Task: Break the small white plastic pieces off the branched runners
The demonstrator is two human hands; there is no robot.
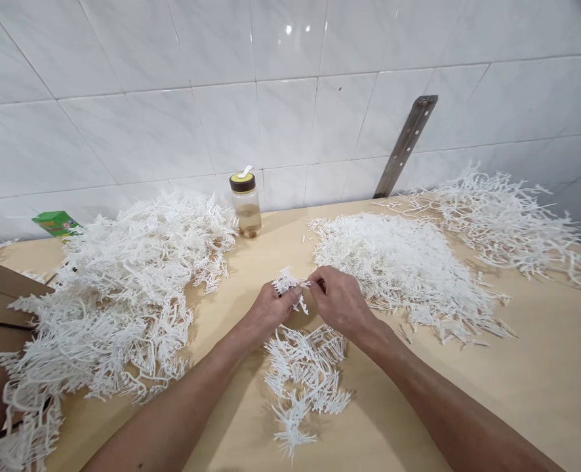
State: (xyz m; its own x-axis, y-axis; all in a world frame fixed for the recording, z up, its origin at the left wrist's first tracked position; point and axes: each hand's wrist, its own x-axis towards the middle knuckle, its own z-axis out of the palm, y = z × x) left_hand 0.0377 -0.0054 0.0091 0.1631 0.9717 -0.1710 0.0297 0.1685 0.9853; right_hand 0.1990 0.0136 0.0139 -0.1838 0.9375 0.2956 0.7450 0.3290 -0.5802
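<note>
My left hand [275,303] is closed on a small white branched piece [286,282], whose fine prongs stick out above and below the thumb. Pinched fingers of my right hand [334,293] meet the right end of that same piece. Just below both hands, a small heap of white branched pieces [307,373] lies on the wooden table [369,419]. A big tangled pile of branched pieces [138,275] spreads to the left. Right of my right hand is a dense pile of short white sticks [399,262].
Long white branched strands [507,216] lie at the back right. A lidded bottle [248,213] of brownish liquid stands near the tiled wall [221,124], where a metal strip [406,147] leans. A green box [57,223] is behind the left pile, a cardboard box [0,301] at the left edge.
</note>
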